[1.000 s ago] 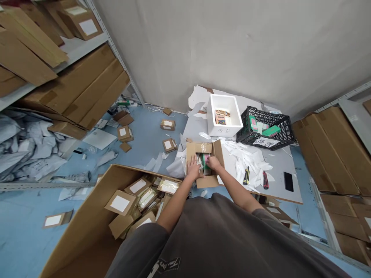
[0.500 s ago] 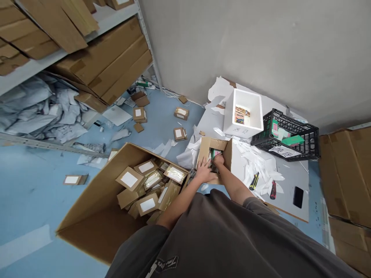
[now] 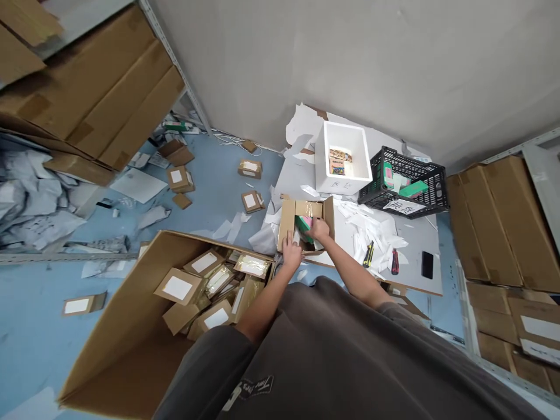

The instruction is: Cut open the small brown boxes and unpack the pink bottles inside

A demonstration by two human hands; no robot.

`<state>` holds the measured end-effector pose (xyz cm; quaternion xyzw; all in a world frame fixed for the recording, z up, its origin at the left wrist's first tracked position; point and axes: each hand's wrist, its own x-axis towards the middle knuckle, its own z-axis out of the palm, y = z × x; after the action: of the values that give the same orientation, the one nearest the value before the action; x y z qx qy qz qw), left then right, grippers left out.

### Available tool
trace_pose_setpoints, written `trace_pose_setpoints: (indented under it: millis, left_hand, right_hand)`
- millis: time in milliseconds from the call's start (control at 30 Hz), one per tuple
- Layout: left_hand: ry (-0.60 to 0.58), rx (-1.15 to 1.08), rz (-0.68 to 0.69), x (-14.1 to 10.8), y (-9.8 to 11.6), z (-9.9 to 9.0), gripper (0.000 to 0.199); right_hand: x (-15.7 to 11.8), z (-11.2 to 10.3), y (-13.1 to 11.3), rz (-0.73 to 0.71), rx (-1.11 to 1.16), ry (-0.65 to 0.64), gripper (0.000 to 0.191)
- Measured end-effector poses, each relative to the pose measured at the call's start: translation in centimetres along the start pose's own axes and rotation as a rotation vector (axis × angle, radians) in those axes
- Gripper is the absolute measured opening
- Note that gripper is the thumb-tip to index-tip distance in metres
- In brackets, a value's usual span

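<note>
An opened small cardboard box [image 3: 286, 220] stands on the white work surface in front of me. My left hand [image 3: 291, 252] lies on its near left edge, fingers closed over the flap. Inside the box, my right hand [image 3: 319, 229] is closed on a green and pink box [image 3: 304, 226], which sits tilted. My right fingertips are partly hidden behind the hand. To the left stands a big open carton [image 3: 109, 326] with several small labelled parcels [image 3: 177, 287] piled in it.
A white foam box [image 3: 343, 182] and a black plastic crate [image 3: 385, 201] stand behind. Paper strips [image 3: 354, 233], a yellow-black cutter [image 3: 368, 255], a red-black cutter [image 3: 395, 262] and a phone [image 3: 427, 265] lie to the right. Loose parcels [image 3: 250, 169] are on the floor. Shelves flank both sides.
My view has swung to the right. In the small cardboard box, the green and pink box is now raised and tilted in my right hand. My left hand stays at the box's edge.
</note>
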<state>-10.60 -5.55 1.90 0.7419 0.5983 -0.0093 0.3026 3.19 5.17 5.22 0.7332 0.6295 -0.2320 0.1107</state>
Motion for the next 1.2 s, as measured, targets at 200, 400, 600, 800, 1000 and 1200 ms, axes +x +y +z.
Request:
trace_pose_setpoints:
  millis: [200,400,600,800,1000,1200]
  left_hand:
    - [0.02,0.111,-0.081,1.3,-0.2,-1.0,0.031]
    - [0.003,0.1,-0.098,0.5,-0.1,-3.7,0.051]
    - [0.347,0.026,0.222,2.6,9.2,-8.0,0.081]
    - [0.306,0.004,0.492,9.0,19.2,-6.6,0.062]
    - [0.275,-0.335,0.415,12.3,18.8,0.5,0.057]
    - [0.171,-0.635,0.208,15.3,15.7,8.0,0.062]
  right_hand:
    - [0.3,-5.4,2.7,-0.096,0.026,0.015,0.074]
    - [0.6,-10.1,8.3,-0.143,0.037,0.139,0.092]
    - [-0.4,-12.8,15.0,-0.146,0.069,0.21,0.093]
    - [-2.5,-14.2,21.4,-0.126,0.237,0.131,0.09]
    - [-0.5,-11.7,29.0,-0.165,0.793,-0.032,0.059]
    - [2.1,-3.0,32.5,-0.15,0.836,0.018,0.044]
